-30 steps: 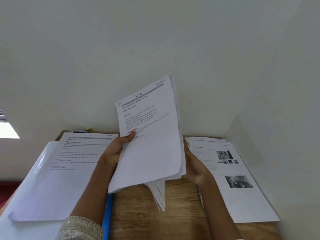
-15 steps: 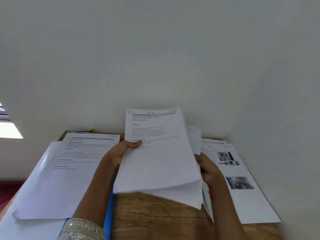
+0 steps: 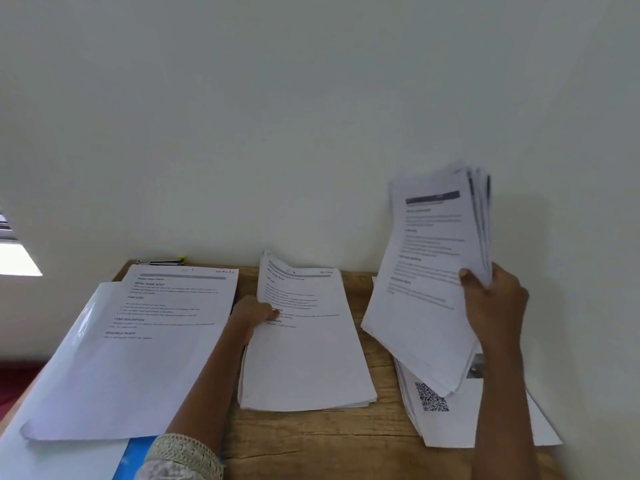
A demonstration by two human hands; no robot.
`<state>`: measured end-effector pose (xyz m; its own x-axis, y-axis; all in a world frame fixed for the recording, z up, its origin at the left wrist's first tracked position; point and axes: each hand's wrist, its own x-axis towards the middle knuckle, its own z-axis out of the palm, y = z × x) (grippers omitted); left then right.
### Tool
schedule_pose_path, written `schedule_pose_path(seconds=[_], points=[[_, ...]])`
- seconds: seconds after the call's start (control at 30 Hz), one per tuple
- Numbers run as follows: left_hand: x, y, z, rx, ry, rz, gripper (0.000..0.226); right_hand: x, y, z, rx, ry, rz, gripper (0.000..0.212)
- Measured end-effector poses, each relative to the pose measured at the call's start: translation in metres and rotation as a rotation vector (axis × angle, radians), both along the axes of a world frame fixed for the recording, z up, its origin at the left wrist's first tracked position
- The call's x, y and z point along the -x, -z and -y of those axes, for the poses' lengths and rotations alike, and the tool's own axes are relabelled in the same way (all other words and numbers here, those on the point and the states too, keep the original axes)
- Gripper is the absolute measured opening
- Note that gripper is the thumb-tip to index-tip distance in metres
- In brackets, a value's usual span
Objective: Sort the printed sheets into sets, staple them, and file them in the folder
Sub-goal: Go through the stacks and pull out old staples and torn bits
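Note:
A thin set of printed sheets lies in the middle of the wooden desk. My left hand pinches its left edge, thumb on top. My right hand grips a thicker stack of printed sheets, raised and tilted above the desk's right side. Below that stack lies another pile of sheets with a QR code showing. On the left, a printed sheet rests on a white and blue folder.
A pen-like object with a yellow tip lies at the desk's back left edge. A white wall runs directly behind the desk and along its right side. A bright window is at the far left.
The one bundle held in both hands has split. My left hand lowered the top set onto the desk's middle, while my right hand carried the remaining stack up and to the right.

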<state>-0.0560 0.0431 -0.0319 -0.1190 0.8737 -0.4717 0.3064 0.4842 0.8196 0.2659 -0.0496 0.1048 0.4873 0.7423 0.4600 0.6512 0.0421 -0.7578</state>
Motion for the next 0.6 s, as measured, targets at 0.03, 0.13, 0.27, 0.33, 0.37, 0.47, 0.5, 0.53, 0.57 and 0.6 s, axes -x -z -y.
schedule_pose_path(seconds=[0.03,0.13,0.27,0.33,0.37,0.47,0.5,0.53,0.57,0.6], points=[[0.000,-0.002,0.000,0.002,0.022,-0.051,0.056,-0.002,-0.004,0.002,-0.022,-0.001,-0.043,0.020],[0.003,-0.002,-0.001,-0.033,0.042,-0.181,0.057,-0.010,-0.010,0.007,-0.069,-0.010,-0.195,0.024],[0.007,-0.008,0.005,-0.130,0.021,-0.367,0.057,-0.017,-0.005,0.008,-0.112,-0.114,-0.467,0.025],[0.004,-0.018,0.010,-0.326,0.019,-0.420,0.067,-0.014,0.003,0.007,-0.104,-0.223,-0.568,0.025],[0.001,-0.029,0.014,-0.435,0.021,-0.327,0.073,-0.011,0.009,0.005,-0.088,-0.271,-0.602,0.023],[-0.010,-0.075,0.029,-0.606,0.163,0.259,0.094,0.002,0.025,-0.002,-0.022,-0.390,-0.672,0.043],[-0.014,-0.086,0.032,-0.650,0.226,0.342,0.097,0.008,0.030,-0.005,-0.004,-0.421,-0.690,0.063],[-0.016,-0.095,0.033,-0.688,0.272,0.384,0.096,0.014,0.033,-0.008,0.009,-0.445,-0.706,0.081],[-0.018,-0.102,0.033,-0.715,0.303,0.424,0.094,0.021,0.034,-0.010,0.014,-0.468,-0.716,0.089],[-0.020,-0.107,0.035,-0.731,0.313,0.459,0.091,0.027,0.036,-0.013,0.015,-0.498,-0.721,0.085]])
